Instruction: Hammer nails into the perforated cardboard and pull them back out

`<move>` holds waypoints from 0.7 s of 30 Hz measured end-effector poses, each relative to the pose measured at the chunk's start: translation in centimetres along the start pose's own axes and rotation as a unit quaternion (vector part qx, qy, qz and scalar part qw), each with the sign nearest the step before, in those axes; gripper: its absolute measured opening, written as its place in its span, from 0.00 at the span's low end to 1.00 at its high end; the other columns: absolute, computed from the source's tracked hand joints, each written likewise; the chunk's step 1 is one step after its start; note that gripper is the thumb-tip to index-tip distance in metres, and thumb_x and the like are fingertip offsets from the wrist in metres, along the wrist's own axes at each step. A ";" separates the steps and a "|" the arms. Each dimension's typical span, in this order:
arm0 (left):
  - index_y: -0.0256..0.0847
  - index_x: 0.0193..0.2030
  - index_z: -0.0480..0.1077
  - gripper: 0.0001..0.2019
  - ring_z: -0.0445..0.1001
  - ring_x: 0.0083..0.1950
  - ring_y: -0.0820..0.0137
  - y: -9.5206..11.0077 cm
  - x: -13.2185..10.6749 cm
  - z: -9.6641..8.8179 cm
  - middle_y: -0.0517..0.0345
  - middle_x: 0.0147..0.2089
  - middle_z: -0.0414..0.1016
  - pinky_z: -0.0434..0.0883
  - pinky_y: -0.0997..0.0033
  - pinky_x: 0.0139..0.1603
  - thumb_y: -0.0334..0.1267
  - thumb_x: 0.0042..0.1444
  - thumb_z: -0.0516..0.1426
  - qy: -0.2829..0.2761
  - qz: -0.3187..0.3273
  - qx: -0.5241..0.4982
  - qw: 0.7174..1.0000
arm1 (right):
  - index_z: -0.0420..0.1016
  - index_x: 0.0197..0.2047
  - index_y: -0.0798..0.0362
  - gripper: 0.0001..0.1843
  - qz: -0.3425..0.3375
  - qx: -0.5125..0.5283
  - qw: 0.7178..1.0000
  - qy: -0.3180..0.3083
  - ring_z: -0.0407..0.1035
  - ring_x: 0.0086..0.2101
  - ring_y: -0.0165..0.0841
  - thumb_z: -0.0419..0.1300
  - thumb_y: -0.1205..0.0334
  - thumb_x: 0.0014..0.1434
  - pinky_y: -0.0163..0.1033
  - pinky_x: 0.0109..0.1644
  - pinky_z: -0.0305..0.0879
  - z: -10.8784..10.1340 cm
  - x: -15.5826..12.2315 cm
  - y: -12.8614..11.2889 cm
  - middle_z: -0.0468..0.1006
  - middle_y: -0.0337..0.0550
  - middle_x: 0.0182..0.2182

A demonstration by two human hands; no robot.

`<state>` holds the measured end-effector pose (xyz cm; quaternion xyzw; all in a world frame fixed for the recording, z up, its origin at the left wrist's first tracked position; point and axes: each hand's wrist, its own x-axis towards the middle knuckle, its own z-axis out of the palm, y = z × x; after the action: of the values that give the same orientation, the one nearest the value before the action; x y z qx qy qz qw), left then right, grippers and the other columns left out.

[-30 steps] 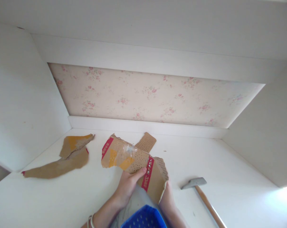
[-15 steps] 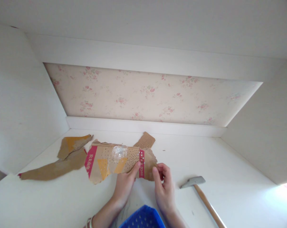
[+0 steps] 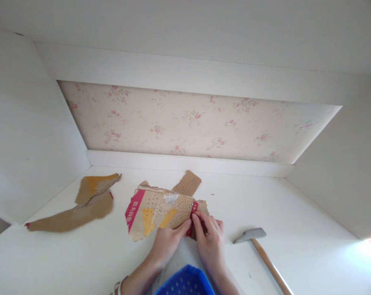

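A torn piece of cardboard (image 3: 161, 209) with red bands, yellow patches, clear tape and rows of small holes is held up in front of me. My left hand (image 3: 170, 241) grips its lower edge, thumb on the face and fingers hidden behind. My right hand (image 3: 210, 233) is closed at the right end, fingertips pressed on the red band near small shiny dots. Whether those fingers also pinch one of the dots cannot be seen. Below both hands is a blue perforated basket (image 3: 188, 282), cut off by the bottom edge of the view.
A hammer (image 3: 253, 234) with a wooden handle lies at the right. Torn cardboard scraps (image 3: 71, 219) rest at the left. Behind the held piece is a smaller perforated cardboard strip (image 3: 188, 183). White panels and a floral back wall (image 3: 191, 123) enclose the surface.
The cardboard has shifted right and tilted down on its right side. My right hand has moved from its right edge onto the red band, close to my left thumb.
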<state>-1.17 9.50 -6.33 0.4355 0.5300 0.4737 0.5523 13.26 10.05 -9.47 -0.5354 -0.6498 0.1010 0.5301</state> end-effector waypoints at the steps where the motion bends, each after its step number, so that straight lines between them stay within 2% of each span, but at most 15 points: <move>1: 0.41 0.41 0.83 0.17 0.71 0.62 0.47 0.1 0.0 0.1 0.47 0.49 0.82 0.55 0.48 0.71 0.49 0.49 0.68 0.008 -0.006 -0.001 1.000 | 0.79 0.41 0.48 0.09 -0.007 -0.001 1.000 0.000 0.76 0.36 0.38 0.59 0.56 0.67 0.45 0.46 0.59 0.0 -0.1 -0.1 0.85 0.41 0.37; 4: 0.41 0.39 0.83 0.16 0.74 0.60 0.47 0.5 -0.2 0.2 0.48 0.47 0.83 0.60 0.48 0.69 0.48 0.45 0.69 0.031 -0.001 -0.009 0.999 | 0.77 0.41 0.49 0.08 -0.024 -0.003 1.000 -0.002 0.74 0.35 0.37 0.57 0.58 0.68 0.43 0.45 0.61 -0.2 -0.2 -0.4 0.83 0.41 0.36; 9: 0.41 0.38 0.83 0.17 0.75 0.59 0.47 0.0 -0.4 0.2 0.48 0.44 0.84 0.63 0.52 0.67 0.52 0.49 0.66 0.043 0.003 0.047 0.998 | 0.75 0.41 0.48 0.06 -0.059 0.003 0.998 -0.011 0.73 0.34 0.37 0.56 0.61 0.69 0.43 0.44 0.62 -0.3 -0.2 -0.8 0.81 0.40 0.34; 12: 0.42 0.33 0.83 0.15 0.75 0.57 0.46 -0.6 -0.5 0.2 0.46 0.39 0.84 0.65 0.52 0.64 0.52 0.47 0.67 0.091 -0.010 0.057 0.994 | 0.74 0.41 0.48 0.05 -0.075 0.010 0.997 -0.009 0.72 0.33 0.36 0.56 0.63 0.68 0.44 0.45 0.63 -0.4 -0.4 -0.8 0.80 0.40 0.33; 14: 0.44 0.29 0.82 0.15 0.77 0.54 0.45 -0.6 -0.5 0.0 0.47 0.33 0.84 0.70 0.54 0.57 0.53 0.45 0.68 0.137 -0.022 0.064 0.988 | 0.73 0.41 0.48 0.05 -0.076 0.015 0.997 -0.002 0.71 0.33 0.35 0.56 0.63 0.68 0.43 0.45 0.64 -0.5 -0.6 -0.7 0.78 0.39 0.32; 17: 0.44 0.24 0.79 0.18 0.80 0.46 0.48 0.0 -0.2 -0.6 0.49 0.26 0.81 0.72 0.58 0.48 0.57 0.48 0.64 0.188 -0.025 0.090 0.978 | 0.71 0.40 0.49 0.07 -0.044 0.015 0.999 0.027 0.70 0.34 0.35 0.53 0.61 0.70 0.41 0.43 0.65 -0.5 -0.8 -0.6 0.75 0.39 0.31; 21: 0.43 0.19 0.72 0.24 0.77 0.35 0.57 0.5 0.7 -1.5 0.51 0.25 0.79 0.69 0.62 0.43 0.61 0.52 0.60 0.239 0.004 0.076 0.968 | 0.69 0.40 0.49 0.09 0.026 0.000 0.999 0.047 0.69 0.35 0.36 0.51 0.59 0.71 0.40 0.41 0.65 -0.3 -0.3 -0.2 0.74 0.41 0.33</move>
<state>-2.67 10.29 -6.02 0.3522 0.6793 0.5249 0.3729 13.37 9.58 -9.34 -0.5560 -0.6100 0.0890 0.5575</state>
